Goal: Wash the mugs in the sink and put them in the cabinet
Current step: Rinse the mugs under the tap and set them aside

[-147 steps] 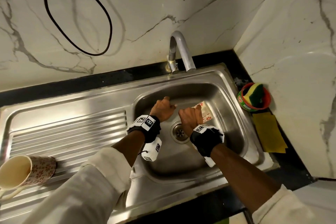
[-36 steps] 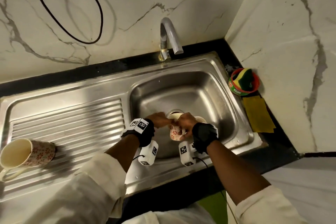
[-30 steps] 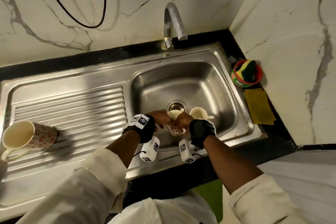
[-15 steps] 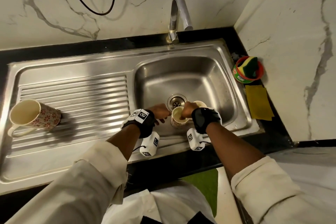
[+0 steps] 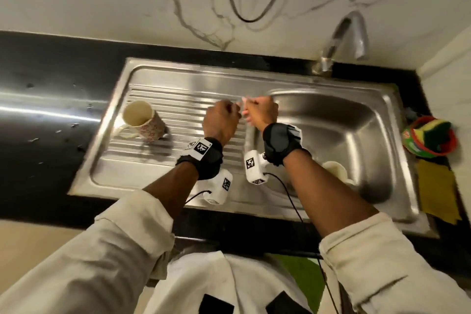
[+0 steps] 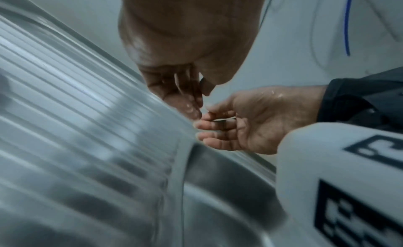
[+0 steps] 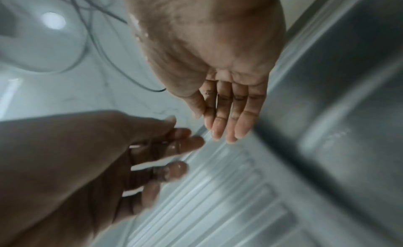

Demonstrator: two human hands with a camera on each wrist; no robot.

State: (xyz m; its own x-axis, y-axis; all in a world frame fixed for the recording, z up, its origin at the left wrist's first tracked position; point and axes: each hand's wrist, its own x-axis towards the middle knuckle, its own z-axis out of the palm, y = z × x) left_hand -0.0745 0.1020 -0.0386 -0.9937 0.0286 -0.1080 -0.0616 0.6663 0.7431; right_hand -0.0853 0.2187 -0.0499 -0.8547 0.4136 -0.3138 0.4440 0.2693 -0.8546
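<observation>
Both hands empty, left hand point(image 5: 221, 120) and right hand point(image 5: 261, 112) with loose wet fingers mid-frame over the drainboard point(image 5: 178, 109), floral mug point(image 5: 143, 120) lying at its left, second mug point(image 5: 334, 169) in sink basin point(image 5: 356, 120) lower right, no readable writing.

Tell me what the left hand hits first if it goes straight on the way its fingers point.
Probably the ribbed drainboard, near its back edge: the left hand is empty and its fingers angle down and away over it. Depth is blurred, so not certain.
</observation>
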